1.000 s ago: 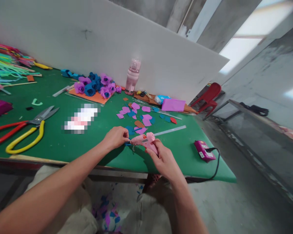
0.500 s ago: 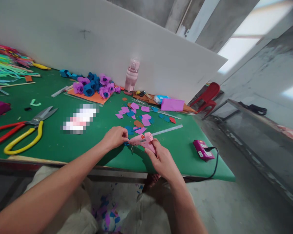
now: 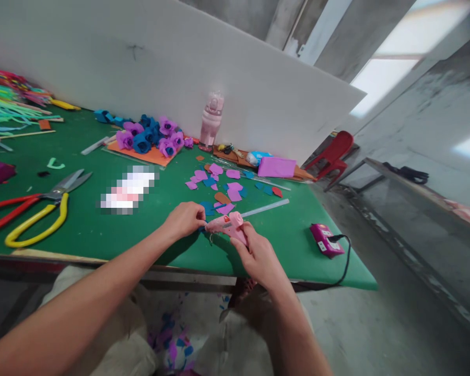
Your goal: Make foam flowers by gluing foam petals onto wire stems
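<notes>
My right hand point(image 3: 258, 253) is wrapped round the handle of a pink glue gun point(image 3: 227, 225), with a long clear glue stick point(image 3: 267, 208) sticking out of its back end. The gun's nozzle points left, close to the fingertips of my left hand point(image 3: 186, 219). Those fingers are pinched on a small blue piece point(image 3: 202, 228), mostly hidden behind them and the nozzle. Just beyond my hands lie cut purple petals point(image 3: 234, 191), blue petals point(image 3: 207, 208) and a brown petal point(image 3: 222, 198), flat on the green tabletop.
Finished purple and blue flowers point(image 3: 151, 137) rest on an orange sheet point(image 3: 129, 155). Large scissors point(image 3: 57, 196) with red and yellow handles lie at left. A pink bottle point(image 3: 211, 122) stands against the white board. A purple box point(image 3: 326, 240) with a plugged-in cord sits at right.
The glue gun and my right hand have shifted very slightly left. My left hand keeps its pinch near the nozzle.
</notes>
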Available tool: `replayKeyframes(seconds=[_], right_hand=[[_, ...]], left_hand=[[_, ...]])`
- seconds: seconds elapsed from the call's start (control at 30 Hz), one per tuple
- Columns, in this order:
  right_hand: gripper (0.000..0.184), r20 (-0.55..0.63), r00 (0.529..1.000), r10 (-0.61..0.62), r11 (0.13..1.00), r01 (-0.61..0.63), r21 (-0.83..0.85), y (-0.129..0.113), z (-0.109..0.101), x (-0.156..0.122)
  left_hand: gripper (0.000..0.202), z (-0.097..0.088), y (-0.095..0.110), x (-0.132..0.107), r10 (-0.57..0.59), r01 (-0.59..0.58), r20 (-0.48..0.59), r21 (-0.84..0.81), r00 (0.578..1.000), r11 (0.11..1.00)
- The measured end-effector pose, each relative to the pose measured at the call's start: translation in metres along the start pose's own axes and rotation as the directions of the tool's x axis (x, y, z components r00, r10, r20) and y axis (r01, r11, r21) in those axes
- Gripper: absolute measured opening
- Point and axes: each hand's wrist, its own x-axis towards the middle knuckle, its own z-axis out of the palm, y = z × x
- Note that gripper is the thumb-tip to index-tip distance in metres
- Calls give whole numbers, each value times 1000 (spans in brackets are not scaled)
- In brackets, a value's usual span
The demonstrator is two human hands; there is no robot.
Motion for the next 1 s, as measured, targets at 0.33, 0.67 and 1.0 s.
replayKeyframes(seconds=[0.33,0.67,1.0], right_hand=[[24,-1,1000,1,1000,-1,-10,1,-1,0],[24,-6,1000,15,999,-16,-41,2,-3,-1],[22,-13,999,36,998,-37,-45,3,-6,-2]], left_hand=[[8,1,-2,0,11,-12,-6,-3,1000,1000],[8,0,-1,1,12,-12,-5,-5,1000,1000],[9,0,-1,0,3,-3,5,-10,1000,1000]])
